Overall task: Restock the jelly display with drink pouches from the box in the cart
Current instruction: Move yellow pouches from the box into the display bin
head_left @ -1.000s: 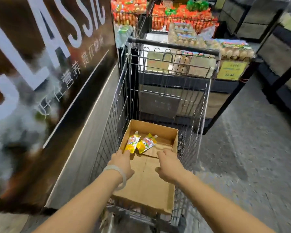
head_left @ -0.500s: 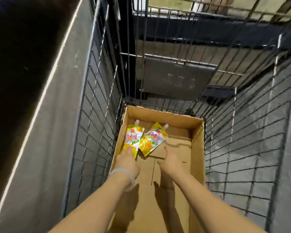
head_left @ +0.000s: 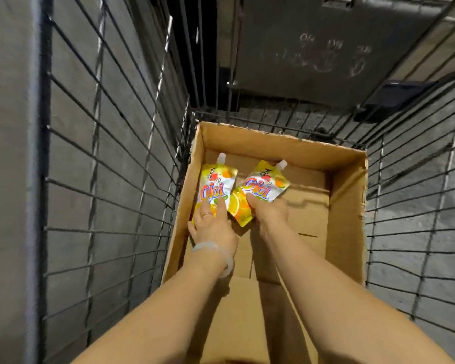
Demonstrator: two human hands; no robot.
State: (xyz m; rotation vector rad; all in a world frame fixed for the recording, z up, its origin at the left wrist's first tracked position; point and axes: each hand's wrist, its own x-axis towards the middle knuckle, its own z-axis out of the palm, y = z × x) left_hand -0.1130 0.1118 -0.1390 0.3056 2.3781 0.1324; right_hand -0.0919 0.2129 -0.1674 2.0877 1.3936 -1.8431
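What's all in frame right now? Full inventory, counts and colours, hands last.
drink pouches: 2, yellow with orange fruit print and white spouts, flat on the box floor at its far left; left pouch, right pouch, edges overlapping
cardboard box: 1, brown, open-topped, on the cart floor
shopping cart: 1, dark wire mesh, around the box
cart seat panel: 1, grey, at the far end
bracelet: 1, pale translucent, on the left wrist
ring: 1, thin, on a left finger
left hand: 1, fingers lying on the left pouch's lower end
right hand: 1, gripping the right pouch's lower part
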